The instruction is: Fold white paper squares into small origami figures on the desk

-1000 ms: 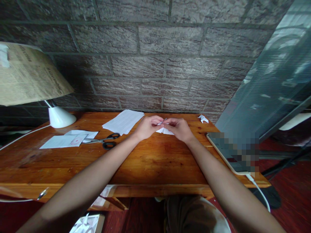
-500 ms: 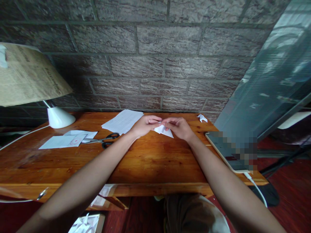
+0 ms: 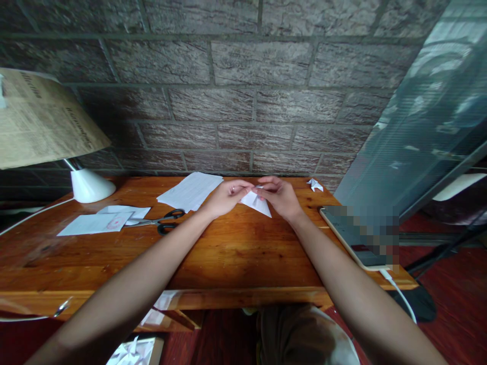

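A small folded piece of white paper (image 3: 258, 204) is held between both hands over the wooden desk (image 3: 243, 253). My left hand (image 3: 227, 196) pinches its upper left edge, a ring showing on one finger. From the other side, my right hand (image 3: 280, 196) grips the top edge with thumb and fingers. The paper's lower part spreads into a pointed flap below the fingertips. Left of my left hand lie a stack of white sheets (image 3: 190, 190) and scissors (image 3: 167, 221) with black handles.
Two paper pieces (image 3: 89, 224), one with a red stamp, lie by the scissor blades. A white lamp base (image 3: 91, 186) stands at the left. A folded paper figure (image 3: 315, 185) sits back right, near a charging tablet (image 3: 353, 235). Below is a box (image 3: 155, 351) of folded papers.
The fingers of my right hand have lifted and shifted along the paper's top edge. More of the folded paper shows, its flap now flatter towards me. The view has shifted slightly.
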`<state>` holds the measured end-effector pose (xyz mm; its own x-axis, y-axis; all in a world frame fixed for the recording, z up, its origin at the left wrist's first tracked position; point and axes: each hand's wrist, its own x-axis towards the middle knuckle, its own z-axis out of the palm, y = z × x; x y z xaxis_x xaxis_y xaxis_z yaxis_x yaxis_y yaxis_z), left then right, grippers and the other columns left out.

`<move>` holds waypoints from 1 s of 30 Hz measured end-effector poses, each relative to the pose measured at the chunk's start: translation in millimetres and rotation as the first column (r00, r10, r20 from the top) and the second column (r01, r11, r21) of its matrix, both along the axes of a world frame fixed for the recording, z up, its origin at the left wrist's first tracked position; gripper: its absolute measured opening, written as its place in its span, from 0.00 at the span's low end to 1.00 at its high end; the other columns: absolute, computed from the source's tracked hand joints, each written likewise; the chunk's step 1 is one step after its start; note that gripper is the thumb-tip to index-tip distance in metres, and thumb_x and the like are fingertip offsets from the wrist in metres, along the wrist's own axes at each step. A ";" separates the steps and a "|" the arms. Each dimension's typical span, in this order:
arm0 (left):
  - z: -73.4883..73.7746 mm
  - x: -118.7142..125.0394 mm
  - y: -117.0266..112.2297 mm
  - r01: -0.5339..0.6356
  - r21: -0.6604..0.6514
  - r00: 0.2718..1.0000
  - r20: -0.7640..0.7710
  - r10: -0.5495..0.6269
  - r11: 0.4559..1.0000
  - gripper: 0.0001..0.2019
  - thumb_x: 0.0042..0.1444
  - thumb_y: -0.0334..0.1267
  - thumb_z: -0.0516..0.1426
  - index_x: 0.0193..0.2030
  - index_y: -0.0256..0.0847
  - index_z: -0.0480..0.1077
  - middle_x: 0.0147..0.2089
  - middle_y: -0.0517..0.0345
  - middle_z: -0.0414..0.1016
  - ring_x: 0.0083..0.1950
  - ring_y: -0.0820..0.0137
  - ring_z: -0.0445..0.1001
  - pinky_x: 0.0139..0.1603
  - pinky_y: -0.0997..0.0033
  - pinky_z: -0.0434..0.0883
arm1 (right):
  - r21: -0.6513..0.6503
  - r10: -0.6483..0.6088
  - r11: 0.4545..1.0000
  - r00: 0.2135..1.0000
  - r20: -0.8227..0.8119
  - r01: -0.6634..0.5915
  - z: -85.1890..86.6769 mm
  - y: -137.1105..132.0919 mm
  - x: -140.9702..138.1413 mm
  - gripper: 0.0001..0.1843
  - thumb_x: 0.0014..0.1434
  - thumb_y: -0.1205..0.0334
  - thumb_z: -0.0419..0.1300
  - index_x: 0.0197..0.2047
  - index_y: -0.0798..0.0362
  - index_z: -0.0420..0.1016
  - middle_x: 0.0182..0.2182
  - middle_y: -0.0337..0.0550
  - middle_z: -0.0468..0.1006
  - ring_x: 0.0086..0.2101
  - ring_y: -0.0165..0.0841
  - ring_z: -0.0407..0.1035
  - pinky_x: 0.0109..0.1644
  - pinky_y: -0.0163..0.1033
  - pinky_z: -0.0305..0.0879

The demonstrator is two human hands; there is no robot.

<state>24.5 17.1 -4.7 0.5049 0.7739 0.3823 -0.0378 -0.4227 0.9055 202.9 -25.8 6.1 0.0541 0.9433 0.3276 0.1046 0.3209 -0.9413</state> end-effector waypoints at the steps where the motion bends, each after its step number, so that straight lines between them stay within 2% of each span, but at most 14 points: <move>1: -0.8 0.5 0.1 0.015 -0.025 1.000 0.014 -0.014 1.000 0.18 0.52 0.49 0.62 0.43 0.37 0.76 0.34 0.56 0.79 0.32 0.71 0.73 0.33 0.73 0.69 | -0.002 -0.016 1.000 1.000 -0.026 0.016 0.6 -0.4 -0.3 0.31 0.37 0.46 0.73 0.41 0.55 0.73 0.22 0.37 0.77 0.23 0.28 0.68 0.30 0.35 0.64; 4: -2.9 1.2 1.1 0.075 -0.108 0.996 0.062 -0.068 0.991 0.20 0.48 0.46 0.65 0.45 0.37 0.74 0.38 0.54 0.80 0.36 0.69 0.76 0.38 0.69 0.72 | -0.011 -0.040 0.999 0.994 -0.098 0.039 1.2 -1.0 -1.4 0.33 0.38 0.45 0.73 0.43 0.54 0.72 0.26 0.39 0.79 0.24 0.28 0.69 0.31 0.35 0.64; 8: -3.9 0.6 3.8 0.108 -0.099 0.992 0.078 -0.100 0.989 0.20 0.46 0.43 0.67 0.45 0.36 0.72 0.37 0.54 0.80 0.36 0.69 0.77 0.42 0.67 0.72 | -0.006 -0.017 1.000 0.994 -0.105 0.016 0.2 -1.1 -3.5 0.26 0.38 0.47 0.73 0.36 0.55 0.75 0.27 0.39 0.79 0.24 0.27 0.68 0.32 0.36 0.64; 14: -5.7 3.3 5.0 0.021 -0.041 0.996 0.091 -0.017 0.999 0.18 0.41 0.41 0.68 0.38 0.36 0.72 0.37 0.55 0.79 0.38 0.69 0.77 0.44 0.66 0.72 | 0.030 -0.008 0.999 0.995 -0.098 0.011 0.0 -2.9 -8.1 0.20 0.40 0.49 0.73 0.32 0.53 0.79 0.32 0.42 0.82 0.30 0.31 0.72 0.38 0.39 0.68; 19: -4.8 4.6 0.6 0.052 -0.018 0.999 0.008 -0.051 0.999 0.15 0.47 0.45 0.66 0.36 0.36 0.74 0.36 0.55 0.79 0.37 0.69 0.76 0.43 0.67 0.72 | 0.027 0.005 1.000 0.988 -0.157 -0.001 1.0 -3.3 -9.2 0.23 0.36 0.50 0.75 0.35 0.52 0.80 0.32 0.41 0.83 0.32 0.34 0.75 0.43 0.42 0.71; 23: -2.6 4.2 -3.1 0.060 -0.015 0.998 -0.034 -0.060 0.998 0.17 0.53 0.51 0.60 0.33 0.36 0.76 0.34 0.55 0.78 0.35 0.69 0.75 0.41 0.68 0.71 | 0.022 0.017 1.000 0.992 -0.128 -0.014 0.1 -1.9 -7.5 0.24 0.37 0.48 0.74 0.36 0.52 0.79 0.31 0.42 0.83 0.31 0.34 0.75 0.41 0.42 0.71; 27: -2.3 3.7 -3.7 0.053 -0.028 0.998 -0.031 -0.054 0.998 0.18 0.52 0.53 0.61 0.32 0.37 0.77 0.32 0.55 0.79 0.35 0.68 0.75 0.40 0.68 0.71 | 0.019 0.034 0.999 0.996 -0.081 -0.033 -1.2 -1.5 -5.6 0.24 0.40 0.47 0.73 0.38 0.52 0.77 0.32 0.42 0.83 0.29 0.33 0.74 0.36 0.39 0.69; 30: -2.6 3.1 -3.3 0.024 -0.020 1.000 -0.012 -0.024 1.000 0.17 0.51 0.51 0.62 0.32 0.37 0.78 0.32 0.55 0.80 0.34 0.68 0.75 0.40 0.68 0.70 | 0.039 0.071 0.997 0.995 -0.064 -0.069 -0.4 -2.6 -5.1 0.23 0.42 0.48 0.72 0.38 0.52 0.76 0.32 0.42 0.83 0.29 0.32 0.73 0.36 0.38 0.68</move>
<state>27.6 13.7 -7.4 0.5280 0.7688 0.3607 -0.0367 -0.4037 0.9142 197.8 -28.4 5.7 0.0108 0.9328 0.3602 0.0196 0.3600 -0.9328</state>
